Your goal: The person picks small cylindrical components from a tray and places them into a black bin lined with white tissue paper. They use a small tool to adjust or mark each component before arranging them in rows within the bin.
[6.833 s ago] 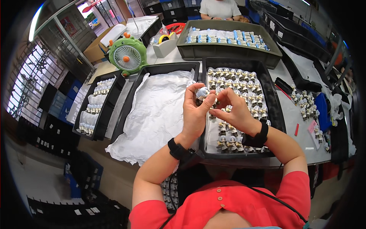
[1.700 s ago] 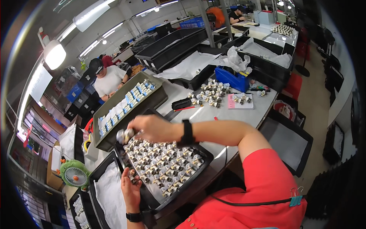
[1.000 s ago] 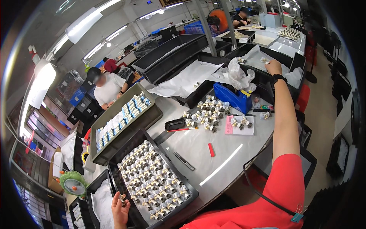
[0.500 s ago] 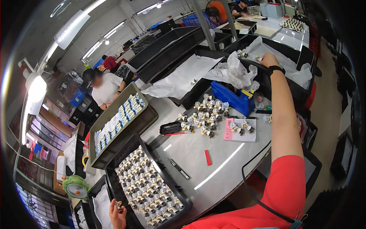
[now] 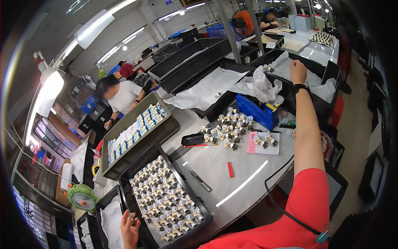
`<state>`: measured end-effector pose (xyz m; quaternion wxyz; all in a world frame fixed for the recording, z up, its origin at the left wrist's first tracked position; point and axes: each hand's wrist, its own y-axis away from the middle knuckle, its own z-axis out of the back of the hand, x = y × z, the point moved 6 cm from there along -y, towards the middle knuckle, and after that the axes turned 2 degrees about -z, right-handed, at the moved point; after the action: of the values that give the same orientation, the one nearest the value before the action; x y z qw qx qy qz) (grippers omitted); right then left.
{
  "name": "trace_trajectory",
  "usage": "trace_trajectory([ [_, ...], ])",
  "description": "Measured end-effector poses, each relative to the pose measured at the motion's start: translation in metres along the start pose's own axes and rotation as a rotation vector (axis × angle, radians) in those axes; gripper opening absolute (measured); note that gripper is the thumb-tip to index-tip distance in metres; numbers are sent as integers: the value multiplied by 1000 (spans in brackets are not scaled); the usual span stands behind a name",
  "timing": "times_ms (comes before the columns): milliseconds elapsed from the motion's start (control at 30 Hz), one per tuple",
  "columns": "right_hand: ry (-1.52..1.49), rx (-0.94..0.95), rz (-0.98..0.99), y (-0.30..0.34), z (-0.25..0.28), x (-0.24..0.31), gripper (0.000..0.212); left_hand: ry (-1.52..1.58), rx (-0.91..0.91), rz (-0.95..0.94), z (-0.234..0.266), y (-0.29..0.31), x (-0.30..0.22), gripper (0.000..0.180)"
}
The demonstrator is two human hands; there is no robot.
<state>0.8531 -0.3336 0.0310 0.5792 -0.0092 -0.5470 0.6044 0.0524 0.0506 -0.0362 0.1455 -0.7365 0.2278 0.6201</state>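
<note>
My left hand (image 5: 129, 231), low at the left beside a black tray (image 5: 206, 222), is closed on a small figurine (image 5: 132, 217), partly hidden by the fingers. Rows of small grey, white and yellow figurines (image 5: 159, 195) fill that tray. Stretched far out to the right, my right hand (image 5: 298, 72) is a closed fist over a black bin (image 5: 329, 106) lined with white sheeting (image 5: 283, 62). Whatever its fingers may hold is hidden. A few figurines (image 5: 268, 68) lie in that bin, left of the fist.
Loose figurines (image 5: 230, 126) cluster mid-table by a blue tape dispenser (image 5: 257, 113). Two figurines rest on a pink-and-white pad (image 5: 251, 148). Nearer are a pen (image 5: 200, 180) and a red strip (image 5: 230, 169). Beyond an olive crate (image 5: 174, 124), a person (image 5: 120, 97) works.
The view has shifted, so the table appears lower and further right. My right hand has lifted from the figurines in the far bin. My left hand keeps hold of its figurine.
</note>
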Motion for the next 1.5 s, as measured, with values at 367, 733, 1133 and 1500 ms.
trace_trajectory([
  [367,-1105,793,58,120,11,249,20,7,81,50,7,-9,-4,46],
  [733,-1293,1669,799,423,196,484,25,63,156,-229,-30,21,-50,79],
  [1133,-1263,2116,796,574,202,487,40,-36,170,-201,6,32,-41,73],
  [1500,-1277,2323,466,606,183,463,18,301,331,219,7,35,-14,62],
])
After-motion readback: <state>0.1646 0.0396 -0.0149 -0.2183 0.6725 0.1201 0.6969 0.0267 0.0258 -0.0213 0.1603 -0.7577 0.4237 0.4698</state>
